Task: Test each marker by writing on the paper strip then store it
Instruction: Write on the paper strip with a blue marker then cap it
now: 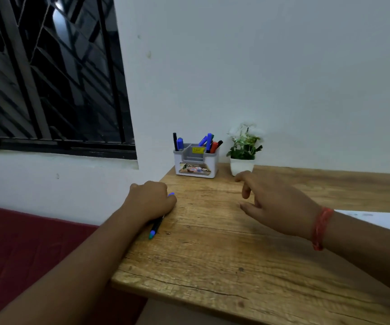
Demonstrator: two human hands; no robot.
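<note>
Fingers of the left hand [150, 201] curled round a dark marker [157, 225] near the left edge of the wooden table [212, 254], blue end poking out past the knuckles, teal end toward the near side. Right hand [276, 205] hovering over the table, fingers loosely spread, gripping nothing. Organizer [196, 161] with more markers by the wall, beside a potted plant [244, 151]; white paper [376, 220] at far right.

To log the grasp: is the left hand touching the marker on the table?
Touching. The head view shows the left hand curled over the marker, both ends sticking out.
</note>
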